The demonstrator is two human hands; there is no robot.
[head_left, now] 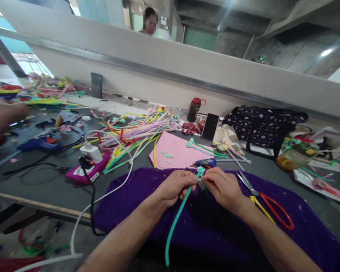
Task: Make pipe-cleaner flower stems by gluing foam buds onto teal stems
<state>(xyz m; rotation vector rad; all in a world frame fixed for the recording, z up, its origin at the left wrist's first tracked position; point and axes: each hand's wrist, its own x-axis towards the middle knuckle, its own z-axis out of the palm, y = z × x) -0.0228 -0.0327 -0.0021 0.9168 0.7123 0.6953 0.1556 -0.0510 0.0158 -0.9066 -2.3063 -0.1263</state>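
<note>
A teal pipe-cleaner flower [200, 172] is pinched between my two hands, its long stem [178, 217] hanging down over the purple cloth [116, 200]. My left hand [180, 185] closes thumb and fingers just below the flower head. From the other side, my right hand [222, 187] grips its edge, the fingertips partly hidden. Right behind the flower lies a blue glue gun [206, 163]. Red-handled scissors [276, 207] rest on the cloth right of my right hand. Pink paper [172, 145] beyond carries small green pieces [167, 155] and another green flower [190, 142].
A heap of coloured pipe cleaners [150, 126] covers the table behind. To the left stands a magenta power strip [87, 170] with trailing cables. A phone [210, 126], red-lidded bottle [194, 109], dark bag [266, 124] and amber bottle [294, 156] line the back right. A co-worker's hand [8, 113] shows far left.
</note>
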